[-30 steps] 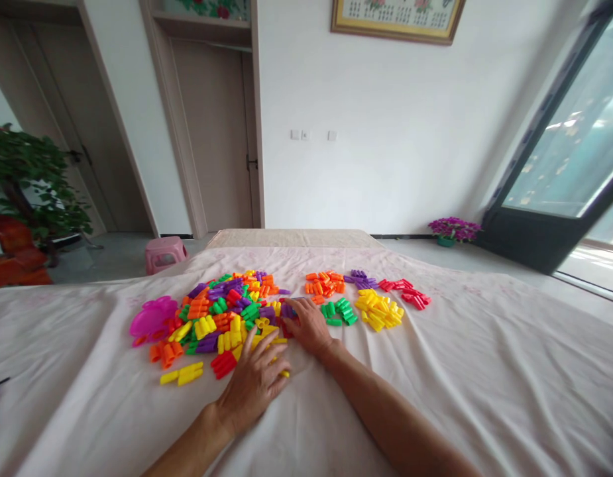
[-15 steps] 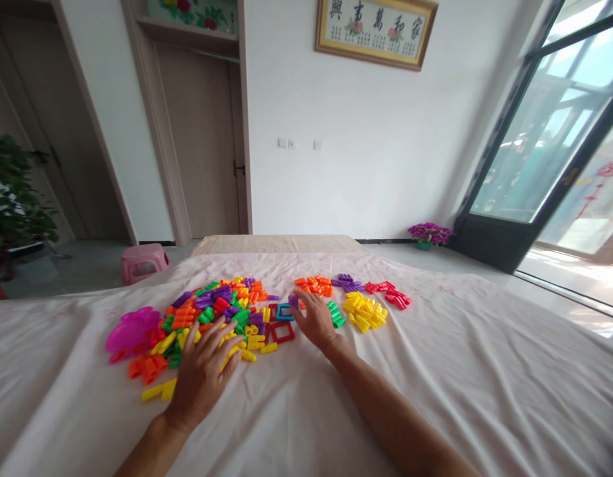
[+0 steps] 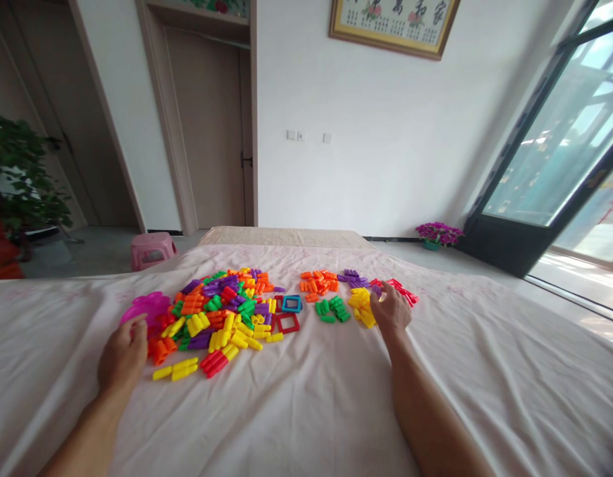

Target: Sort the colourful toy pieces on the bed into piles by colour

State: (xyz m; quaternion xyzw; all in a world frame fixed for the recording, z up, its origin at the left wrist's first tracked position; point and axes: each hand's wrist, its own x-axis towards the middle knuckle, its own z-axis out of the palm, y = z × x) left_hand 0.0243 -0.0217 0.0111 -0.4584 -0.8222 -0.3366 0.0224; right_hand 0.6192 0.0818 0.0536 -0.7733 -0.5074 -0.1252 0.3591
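Note:
My right hand pinches a purple toy piece between thumb and fingers. It hovers at the yellow pieces, close to the purple group and the red pieces. On the left, my left hand has its fingers curled in at the near edge of a magenta plastic tray; what they hold, if anything, is hidden. A large mixed heap of coloured tube-like pieces lies beside it.
Orange pieces and green pieces form separate groups on the pale cloth. Square frames, one blue and one red, lie at the heap's right edge. A pink stool stands beyond the table.
My right hand has carried the purple piece rightward, from beside the square frames to the yellow and purple groups. My left hand has moved left off the heap, its fingers curling in.

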